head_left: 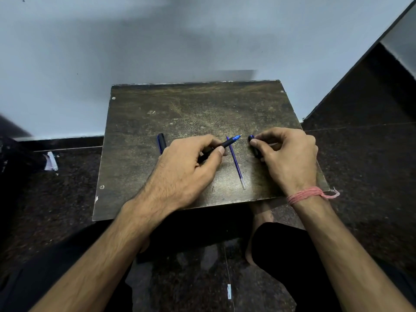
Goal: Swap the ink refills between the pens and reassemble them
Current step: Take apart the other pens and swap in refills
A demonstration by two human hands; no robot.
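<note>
Worn dark wooden board (191,109) lies under both hands. The left hand (189,167) grips a black pen with translucent blue tip (227,144), the tip pointing away. Between the hands lies a thin blue ink refill (235,163) on the board. The right hand (290,158) pinches a short dark pen barrel (253,143). Just left of the left hand lies a dark blue pen cap (161,141).

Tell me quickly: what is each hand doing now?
Left hand: holds black pen with blue tip.
Right hand: pinches dark blue pen barrel.
</note>
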